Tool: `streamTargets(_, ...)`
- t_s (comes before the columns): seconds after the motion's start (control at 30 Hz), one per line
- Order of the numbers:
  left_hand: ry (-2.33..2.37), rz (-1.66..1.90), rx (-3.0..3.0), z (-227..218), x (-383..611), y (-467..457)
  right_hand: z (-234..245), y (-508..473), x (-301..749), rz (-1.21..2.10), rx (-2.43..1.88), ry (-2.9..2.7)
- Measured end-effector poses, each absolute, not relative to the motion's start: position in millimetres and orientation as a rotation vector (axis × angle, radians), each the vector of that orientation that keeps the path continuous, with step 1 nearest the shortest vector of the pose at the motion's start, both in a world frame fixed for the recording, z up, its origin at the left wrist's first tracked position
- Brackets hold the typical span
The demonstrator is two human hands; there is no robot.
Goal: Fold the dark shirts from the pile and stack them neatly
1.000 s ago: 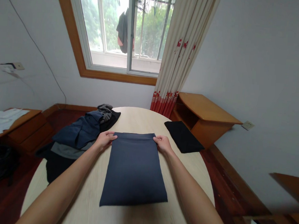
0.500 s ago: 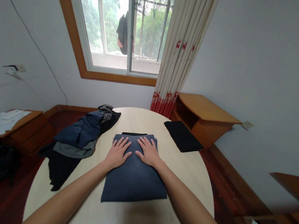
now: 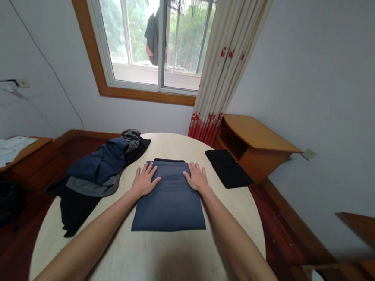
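Note:
A folded dark blue-grey garment (image 3: 171,204) lies flat in the middle of the round table, its kind not clear from the folds. A strip of black cloth (image 3: 169,160) shows along its far edge. My left hand (image 3: 144,181) rests on the garment's far left corner with fingers spread. On the far right corner lies my right hand (image 3: 197,177), also flat with its fingers apart. Neither hand grips the fabric.
A loose heap of dark clothes (image 3: 99,164) covers the left side of the pale round table (image 3: 155,263). A folded black cloth (image 3: 228,169) lies at the right. Beyond stand a wooden cabinet (image 3: 259,135) and a curtain (image 3: 227,65).
My hands have moved apart to the garment's two far corners. The garment sits farther from me, its near edge higher in view and its surface smoother.

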State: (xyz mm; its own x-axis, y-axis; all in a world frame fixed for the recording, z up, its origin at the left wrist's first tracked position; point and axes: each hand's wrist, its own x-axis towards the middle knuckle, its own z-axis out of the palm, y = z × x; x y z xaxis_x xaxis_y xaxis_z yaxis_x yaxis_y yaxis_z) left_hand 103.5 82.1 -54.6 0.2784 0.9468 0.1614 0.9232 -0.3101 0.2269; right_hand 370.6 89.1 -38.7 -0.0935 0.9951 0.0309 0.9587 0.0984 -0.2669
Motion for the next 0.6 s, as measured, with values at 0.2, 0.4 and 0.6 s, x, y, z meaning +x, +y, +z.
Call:
streamTargets(0.2, 1.306, 0.528, 2.735, -61.0, 123.3, -3.9, -30.4, 6.3, 323.6, 0.144, -1.627, -2.285)
streamTargets(0.4, 1.353, 0.472, 2.717, -75.7, 99.9, -45.2, -51.1, -53.8, 328.2, 0.268, -1.708, -2.320)
streamTargets(0.6, 1.462, 0.350, 2.620, -63.9, 66.4, -52.2, -54.1, -56.2, 372.8, 0.279, -1.878, -2.199)
